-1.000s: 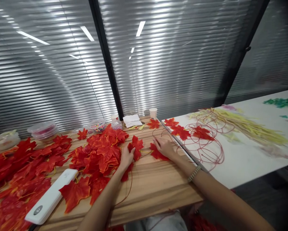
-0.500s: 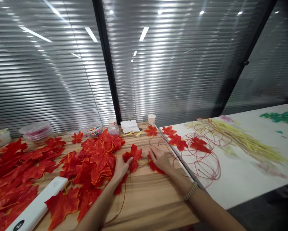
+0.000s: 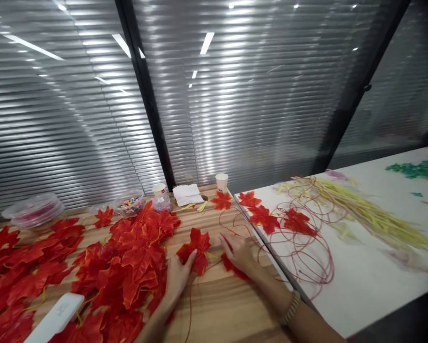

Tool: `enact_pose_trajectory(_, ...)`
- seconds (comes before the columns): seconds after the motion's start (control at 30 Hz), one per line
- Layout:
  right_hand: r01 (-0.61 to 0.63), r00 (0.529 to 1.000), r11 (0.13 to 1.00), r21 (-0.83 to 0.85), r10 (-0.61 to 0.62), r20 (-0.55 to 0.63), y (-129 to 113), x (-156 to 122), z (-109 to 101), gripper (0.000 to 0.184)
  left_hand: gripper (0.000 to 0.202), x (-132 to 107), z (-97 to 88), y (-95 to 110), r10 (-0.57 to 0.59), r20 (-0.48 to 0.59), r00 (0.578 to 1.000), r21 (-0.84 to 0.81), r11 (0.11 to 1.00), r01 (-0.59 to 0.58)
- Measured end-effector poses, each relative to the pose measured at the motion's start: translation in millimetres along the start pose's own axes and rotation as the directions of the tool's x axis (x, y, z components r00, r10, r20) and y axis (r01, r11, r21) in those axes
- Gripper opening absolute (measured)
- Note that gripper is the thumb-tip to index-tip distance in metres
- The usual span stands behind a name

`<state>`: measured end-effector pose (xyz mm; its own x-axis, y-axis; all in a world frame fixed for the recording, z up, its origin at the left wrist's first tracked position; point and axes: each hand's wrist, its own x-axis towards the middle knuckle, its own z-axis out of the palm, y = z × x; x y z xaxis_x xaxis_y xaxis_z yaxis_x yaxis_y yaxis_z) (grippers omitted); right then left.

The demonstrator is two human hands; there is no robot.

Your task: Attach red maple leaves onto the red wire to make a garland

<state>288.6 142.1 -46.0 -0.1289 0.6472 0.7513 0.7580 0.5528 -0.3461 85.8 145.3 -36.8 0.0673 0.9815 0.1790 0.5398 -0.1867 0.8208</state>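
Note:
My left hand (image 3: 177, 277) grips a red fabric maple leaf (image 3: 196, 247) on the wooden table (image 3: 221, 305), thumb on its lower edge. My right hand (image 3: 238, 251) lies just to the right, fingers curled over another red leaf (image 3: 232, 267) and pinching at a thin red wire (image 3: 189, 309) that runs toward me. A big pile of red leaves (image 3: 135, 257) sits directly left of my left hand. The wire continues right into loose coils (image 3: 306, 252) on the white table.
More red leaves (image 3: 24, 267) cover the far left, with a white flat device (image 3: 54, 317) on them. Paper cups (image 3: 221, 182), a tissue (image 3: 187, 194) and bead containers (image 3: 130, 204) line the back by the blinds. Yellow stems (image 3: 371, 214) and green pieces (image 3: 419, 169) lie on the white table (image 3: 371, 267).
The view has shifted, so everything sits lower and further left in frame. Both hands stay on their leaves and keep the same grip.

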Motion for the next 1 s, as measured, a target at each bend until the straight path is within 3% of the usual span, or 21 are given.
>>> enact_pose_trajectory(0.17,-0.024,0.999,1.0,0.011,0.024,0.034,-4,1,-1,0.026,0.037,0,0.4,5,-0.025,0.04,0.999,-0.022,0.999,0.025)
enact_pose_trajectory(0.47,-0.052,0.998,0.987,0.15,0.046,0.042,-13,2,3,0.027,0.034,3,-9.9,12,-0.094,0.26,0.961,-0.404,0.893,0.197)
enact_pose_trajectory(0.77,-0.203,0.968,0.956,0.213,0.164,0.188,-19,2,-1,0.034,0.028,-5,-16.2,27,-0.127,0.395,0.91,-0.261,0.934,0.244)
enact_pose_trajectory(1.0,-0.275,0.934,0.923,0.267,0.192,0.3,-25,6,1,0.028,0.031,-6,-20.3,23,-0.118,0.418,0.901,-0.232,0.945,0.231)
